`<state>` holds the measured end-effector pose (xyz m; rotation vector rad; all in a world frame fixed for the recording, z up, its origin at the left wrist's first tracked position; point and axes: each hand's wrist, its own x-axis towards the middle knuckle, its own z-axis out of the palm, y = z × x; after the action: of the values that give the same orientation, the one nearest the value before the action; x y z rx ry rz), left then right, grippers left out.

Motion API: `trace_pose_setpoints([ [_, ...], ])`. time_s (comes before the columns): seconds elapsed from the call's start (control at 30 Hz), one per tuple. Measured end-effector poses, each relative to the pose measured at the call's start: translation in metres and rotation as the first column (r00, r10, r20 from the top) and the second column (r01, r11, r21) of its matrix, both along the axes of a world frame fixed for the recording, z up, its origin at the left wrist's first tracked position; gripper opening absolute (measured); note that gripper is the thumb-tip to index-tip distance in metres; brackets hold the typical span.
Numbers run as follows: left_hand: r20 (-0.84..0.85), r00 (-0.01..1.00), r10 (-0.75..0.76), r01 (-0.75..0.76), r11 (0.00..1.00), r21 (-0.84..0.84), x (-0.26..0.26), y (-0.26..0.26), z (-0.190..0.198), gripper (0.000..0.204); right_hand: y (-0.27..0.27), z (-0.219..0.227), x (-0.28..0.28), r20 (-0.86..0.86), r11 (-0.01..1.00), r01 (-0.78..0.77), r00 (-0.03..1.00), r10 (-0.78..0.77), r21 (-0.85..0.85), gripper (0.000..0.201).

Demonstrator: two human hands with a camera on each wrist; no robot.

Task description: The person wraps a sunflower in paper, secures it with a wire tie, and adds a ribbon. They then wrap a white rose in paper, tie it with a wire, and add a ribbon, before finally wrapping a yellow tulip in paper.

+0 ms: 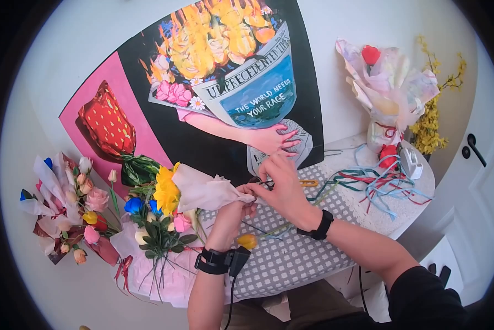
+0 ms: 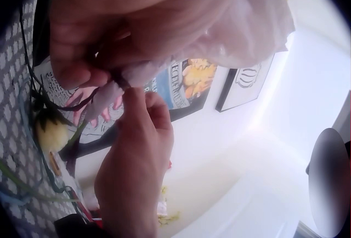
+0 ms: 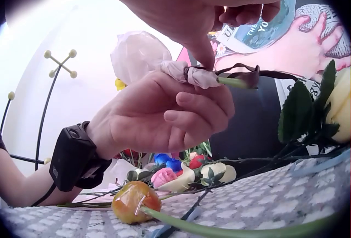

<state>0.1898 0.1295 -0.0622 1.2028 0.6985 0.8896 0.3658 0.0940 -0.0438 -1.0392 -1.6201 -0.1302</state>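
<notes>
My left hand (image 1: 233, 217) grips the gathered neck of a small bouquet, a yellow flower (image 1: 166, 190) in pale pinkish-white wrapping paper (image 1: 206, 190). The bouquet lies sideways above the table, its bloom toward the left. A dark ribbon (image 3: 241, 72) circles the twisted paper end, and a green stem (image 3: 233, 82) pokes out beyond it. Close at that neck, my right hand (image 1: 284, 184) pinches the ribbon with thumb and fingertips. Below the hands, an orange-yellow tulip (image 1: 247, 241) lies on the checked grey cloth (image 1: 291, 264).
Loose flowers (image 1: 156, 236) and wrapped bouquets (image 1: 51, 192) crowd the table's left. At the right are tangled ribbons (image 1: 376, 187), a white tape dispenser (image 1: 411, 163) and a standing wrapped bouquet (image 1: 387, 88). A yellow-handled tool (image 1: 308, 182) lies behind my right hand. A painted panel (image 1: 225, 148) leans behind.
</notes>
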Motion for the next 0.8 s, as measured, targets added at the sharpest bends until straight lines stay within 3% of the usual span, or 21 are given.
trace_pose_setpoints([
  [0.13,0.067,0.998,0.002,-0.002,1.0,-0.005,-0.001,0.003,-0.005,0.01,-0.001,-0.004,-0.004,0.0,0.997,-0.076,0.997,0.076,-0.034,0.022],
  [0.33,0.102,0.993,0.059,-0.061,0.998,0.01,0.0,0.003,-0.005,0.009,-0.004,-0.002,-0.009,-0.136,0.962,-0.243,0.965,0.226,-0.122,0.014],
  [0.53,0.148,0.987,0.066,-0.07,0.997,0.019,-0.005,0.006,-0.005,0.009,-0.002,-0.008,-0.012,-0.087,0.96,-0.269,0.961,0.262,-0.082,0.01],
  [0.67,0.226,0.957,0.183,-0.18,0.983,-0.033,-0.003,0.008,-0.007,0.008,-0.007,-0.006,-0.014,0.002,0.954,-0.297,0.955,0.297,-0.031,0.015],
  [0.8,0.248,0.952,0.182,-0.177,0.983,-0.041,-0.008,0.012,-0.009,0.008,-0.007,-0.004,-0.016,0.069,0.954,-0.298,0.952,0.297,0.007,0.021],
])
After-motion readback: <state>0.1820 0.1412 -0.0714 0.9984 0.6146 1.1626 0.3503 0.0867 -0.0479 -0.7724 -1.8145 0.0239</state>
